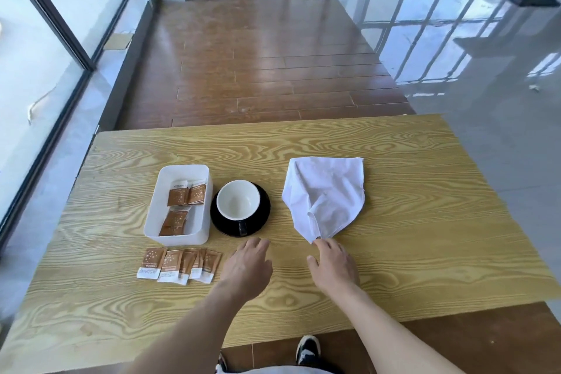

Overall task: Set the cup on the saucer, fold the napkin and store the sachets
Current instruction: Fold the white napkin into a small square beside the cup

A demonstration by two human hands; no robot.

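Here, right hand (332,264) seemingly pinches napkin (326,194) corner; left hand (247,267) open beside saucer (264,215), sachets (179,266).

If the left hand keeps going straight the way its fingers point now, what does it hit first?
Most likely the black saucer under the cup: the left hand points up-table with only bare table between. Hand height is unclear, so it might meet the cup's handle first.

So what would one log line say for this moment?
cup: on saucer | napkin: unfolded, right hand at corner | left hand: empty | sachets: some outside box
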